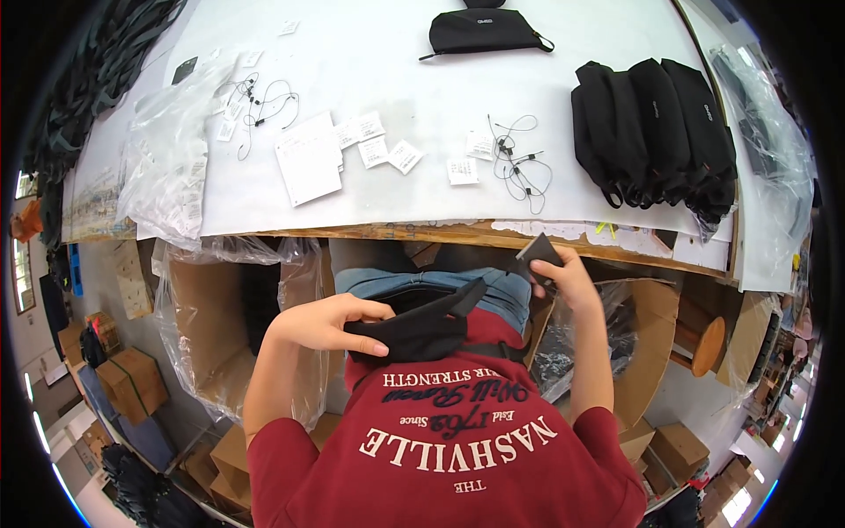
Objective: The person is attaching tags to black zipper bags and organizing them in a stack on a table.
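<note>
Against my red shirt, a black fabric pouch [414, 333] is pinched by my left hand [330, 326], thumb on the near side and fingers hidden at its upper edge. A strap or flap of the pouch sticks up toward the right. My right hand [570, 277] is raised by the table's front edge, apart from the pouch. Between its thumb and fingers is a small flat black card [539, 257] with a pale edge; whether it is a hang tag I cannot tell.
On the white table [387, 70] lie a stack of black pouches [656, 132], a single pouch [484, 33], white paper slips [372, 151], thin black cords [521, 167] and clear plastic bags [172, 158]. Open cardboard boxes [207, 308] lined with plastic stand below on both sides.
</note>
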A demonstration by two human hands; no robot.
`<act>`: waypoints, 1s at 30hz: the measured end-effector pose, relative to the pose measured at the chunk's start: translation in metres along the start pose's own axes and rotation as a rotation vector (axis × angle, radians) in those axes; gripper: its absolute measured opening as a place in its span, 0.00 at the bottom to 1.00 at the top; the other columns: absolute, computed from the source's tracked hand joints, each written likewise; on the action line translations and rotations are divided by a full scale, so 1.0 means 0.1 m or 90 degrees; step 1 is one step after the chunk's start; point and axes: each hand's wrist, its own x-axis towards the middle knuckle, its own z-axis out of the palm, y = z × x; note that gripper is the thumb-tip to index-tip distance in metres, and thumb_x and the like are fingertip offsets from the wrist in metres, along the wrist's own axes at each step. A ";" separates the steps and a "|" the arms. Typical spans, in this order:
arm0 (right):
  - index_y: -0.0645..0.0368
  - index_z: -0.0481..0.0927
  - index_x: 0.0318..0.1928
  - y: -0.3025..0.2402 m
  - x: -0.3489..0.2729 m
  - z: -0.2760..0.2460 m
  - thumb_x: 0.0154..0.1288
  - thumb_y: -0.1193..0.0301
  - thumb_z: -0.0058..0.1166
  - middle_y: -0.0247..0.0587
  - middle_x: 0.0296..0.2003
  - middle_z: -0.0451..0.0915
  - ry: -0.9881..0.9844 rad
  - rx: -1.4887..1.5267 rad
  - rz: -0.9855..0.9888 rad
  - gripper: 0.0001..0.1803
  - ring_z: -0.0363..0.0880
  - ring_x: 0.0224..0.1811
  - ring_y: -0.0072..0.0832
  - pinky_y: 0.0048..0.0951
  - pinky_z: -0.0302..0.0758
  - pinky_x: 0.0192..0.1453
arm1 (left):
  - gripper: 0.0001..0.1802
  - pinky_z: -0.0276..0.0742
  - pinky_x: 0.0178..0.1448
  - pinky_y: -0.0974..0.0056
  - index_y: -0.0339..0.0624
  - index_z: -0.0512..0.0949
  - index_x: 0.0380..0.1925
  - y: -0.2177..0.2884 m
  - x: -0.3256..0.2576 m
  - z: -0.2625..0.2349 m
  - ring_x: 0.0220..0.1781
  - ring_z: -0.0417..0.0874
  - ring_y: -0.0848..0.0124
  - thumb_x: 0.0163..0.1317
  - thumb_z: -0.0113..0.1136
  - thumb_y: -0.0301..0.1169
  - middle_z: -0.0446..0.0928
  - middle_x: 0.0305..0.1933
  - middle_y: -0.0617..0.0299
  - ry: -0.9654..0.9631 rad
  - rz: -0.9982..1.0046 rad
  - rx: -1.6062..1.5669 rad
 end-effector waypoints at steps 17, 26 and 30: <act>0.55 0.80 0.34 -0.39 0.68 0.57 0.66 0.57 0.52 0.28 0.19 0.60 -0.020 0.757 -0.173 0.15 0.57 0.22 0.20 0.21 0.56 0.27 | 0.14 0.73 0.34 0.58 0.41 0.76 0.34 0.37 0.39 0.25 0.31 0.80 0.55 0.58 0.61 0.41 0.77 0.25 0.53 0.395 0.066 0.511; 0.54 0.80 0.33 -0.42 0.70 0.63 0.67 0.53 0.51 0.26 0.15 0.61 -0.073 0.890 -0.141 0.17 0.56 0.17 0.18 0.21 0.55 0.24 | 0.14 0.73 0.34 0.57 0.42 0.75 0.34 0.33 0.42 0.27 0.30 0.80 0.57 0.59 0.61 0.41 0.76 0.24 0.54 0.370 0.084 0.523; 0.55 0.80 0.36 -0.21 0.73 0.49 0.68 0.56 0.50 0.26 0.14 0.58 -0.200 0.753 -0.207 0.16 0.52 0.14 0.19 0.19 0.55 0.24 | 0.14 0.73 0.34 0.57 0.41 0.75 0.34 0.34 0.41 0.26 0.30 0.80 0.56 0.59 0.61 0.41 0.76 0.24 0.54 0.372 0.076 0.539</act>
